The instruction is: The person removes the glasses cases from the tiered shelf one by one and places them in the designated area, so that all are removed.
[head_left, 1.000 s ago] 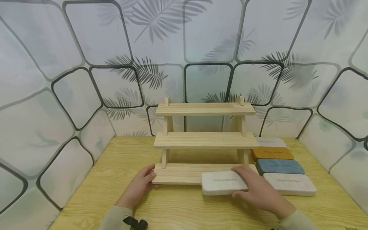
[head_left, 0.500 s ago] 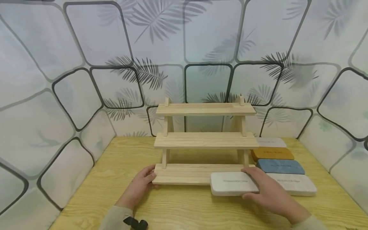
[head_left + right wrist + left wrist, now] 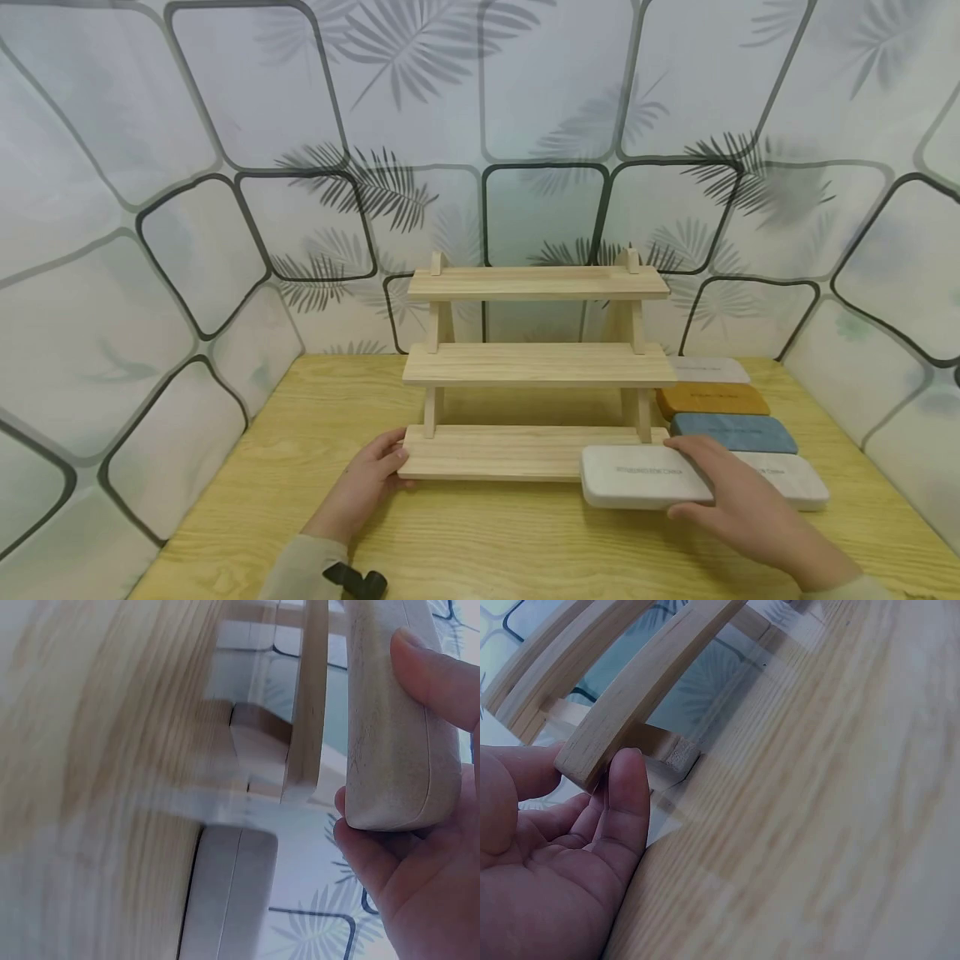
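Note:
A three-tier wooden display stand [image 3: 525, 365] stands on the table. My left hand [image 3: 362, 485] pinches the left end of its bottom board [image 3: 630, 712], with the thumb and fingers on either side in the left wrist view. My right hand [image 3: 757, 515] grips a white glasses case [image 3: 637, 479] by its right end. Printed lettering, too small to read surely, marks the case's top. In the right wrist view this case [image 3: 394, 735] is off the table, beside the board's end. From the head it overlaps the bottom board's right front corner and part of another white case [image 3: 798, 482].
Right of the stand lie more cases in a row from back to front: a pale one [image 3: 708, 370], an orange one [image 3: 716, 400], a blue one [image 3: 735, 433] and the partly covered white one. Patterned cloth walls [image 3: 540, 217] rise behind and at both sides of the table [image 3: 480, 550].
My right hand has carried the white glasses case to the right, from before the bottom board's right half to its right end. My left hand has stayed on the stand.

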The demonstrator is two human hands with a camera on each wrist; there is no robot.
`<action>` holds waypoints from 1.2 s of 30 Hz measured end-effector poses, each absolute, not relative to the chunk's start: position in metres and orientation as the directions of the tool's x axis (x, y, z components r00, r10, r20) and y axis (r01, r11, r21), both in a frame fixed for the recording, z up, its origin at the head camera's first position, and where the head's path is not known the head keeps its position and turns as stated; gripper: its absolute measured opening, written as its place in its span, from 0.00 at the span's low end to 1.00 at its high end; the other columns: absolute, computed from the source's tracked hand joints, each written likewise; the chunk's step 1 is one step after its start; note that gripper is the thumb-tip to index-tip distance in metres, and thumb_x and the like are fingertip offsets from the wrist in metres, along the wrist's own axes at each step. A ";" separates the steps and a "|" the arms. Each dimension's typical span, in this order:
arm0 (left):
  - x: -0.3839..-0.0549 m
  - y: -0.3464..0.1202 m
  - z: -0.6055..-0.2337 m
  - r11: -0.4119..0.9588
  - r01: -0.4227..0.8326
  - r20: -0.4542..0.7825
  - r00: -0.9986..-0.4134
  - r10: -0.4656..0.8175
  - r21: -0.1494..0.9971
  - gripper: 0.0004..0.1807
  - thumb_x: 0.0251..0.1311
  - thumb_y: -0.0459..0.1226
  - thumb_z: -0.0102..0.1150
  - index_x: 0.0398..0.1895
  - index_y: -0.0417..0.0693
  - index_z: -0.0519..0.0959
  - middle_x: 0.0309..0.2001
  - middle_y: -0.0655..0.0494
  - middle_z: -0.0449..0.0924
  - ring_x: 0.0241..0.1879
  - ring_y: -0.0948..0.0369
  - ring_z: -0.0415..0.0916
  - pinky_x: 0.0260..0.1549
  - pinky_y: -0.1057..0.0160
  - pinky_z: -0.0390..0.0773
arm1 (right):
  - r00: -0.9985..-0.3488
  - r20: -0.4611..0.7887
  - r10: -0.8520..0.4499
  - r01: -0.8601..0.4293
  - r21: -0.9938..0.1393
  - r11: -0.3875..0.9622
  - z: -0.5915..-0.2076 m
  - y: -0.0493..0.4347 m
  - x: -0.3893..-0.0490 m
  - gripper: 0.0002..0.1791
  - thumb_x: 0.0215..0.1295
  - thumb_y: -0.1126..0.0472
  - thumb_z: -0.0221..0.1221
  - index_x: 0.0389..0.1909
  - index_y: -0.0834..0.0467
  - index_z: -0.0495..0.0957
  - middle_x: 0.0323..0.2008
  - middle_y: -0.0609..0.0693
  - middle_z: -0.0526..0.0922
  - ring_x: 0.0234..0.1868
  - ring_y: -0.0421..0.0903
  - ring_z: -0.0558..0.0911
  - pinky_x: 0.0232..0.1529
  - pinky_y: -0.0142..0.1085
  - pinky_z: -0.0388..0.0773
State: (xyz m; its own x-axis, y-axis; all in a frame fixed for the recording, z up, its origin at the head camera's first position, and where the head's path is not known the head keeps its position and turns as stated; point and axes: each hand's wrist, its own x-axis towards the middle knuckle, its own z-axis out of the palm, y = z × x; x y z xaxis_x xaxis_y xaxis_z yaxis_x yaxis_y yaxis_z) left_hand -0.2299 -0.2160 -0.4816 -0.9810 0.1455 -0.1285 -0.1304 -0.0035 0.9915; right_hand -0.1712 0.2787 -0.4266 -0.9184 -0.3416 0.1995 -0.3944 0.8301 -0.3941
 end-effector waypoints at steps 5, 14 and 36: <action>-0.230 -0.216 -0.482 0.001 -0.130 -0.129 -0.981 0.143 0.992 0.27 0.78 0.36 0.47 0.75 0.36 0.59 0.67 0.35 0.66 0.56 0.49 0.75 0.47 0.52 0.81 | -0.922 0.206 -0.327 -0.383 -0.385 0.839 -0.428 0.289 -0.168 0.49 0.55 0.30 0.65 0.69 0.58 0.69 0.64 0.59 0.74 0.63 0.65 0.73 0.55 0.64 0.72; -0.229 -0.217 -0.482 0.007 -0.116 -0.116 -0.985 0.130 0.993 0.26 0.78 0.36 0.47 0.75 0.37 0.61 0.66 0.35 0.67 0.54 0.50 0.76 0.47 0.53 0.81 | -0.940 0.172 -0.294 -0.339 -0.389 0.857 -0.426 0.307 -0.161 0.49 0.54 0.32 0.68 0.69 0.60 0.69 0.64 0.62 0.73 0.62 0.68 0.71 0.54 0.66 0.70; -0.229 -0.215 -0.480 0.010 -0.130 -0.130 -0.980 0.150 0.991 0.27 0.79 0.36 0.46 0.76 0.35 0.58 0.68 0.32 0.64 0.55 0.49 0.75 0.48 0.52 0.81 | -0.960 0.086 -0.266 -0.280 -0.275 0.920 -0.449 0.389 -0.141 0.47 0.55 0.39 0.71 0.67 0.64 0.69 0.61 0.68 0.73 0.58 0.73 0.72 0.46 0.67 0.73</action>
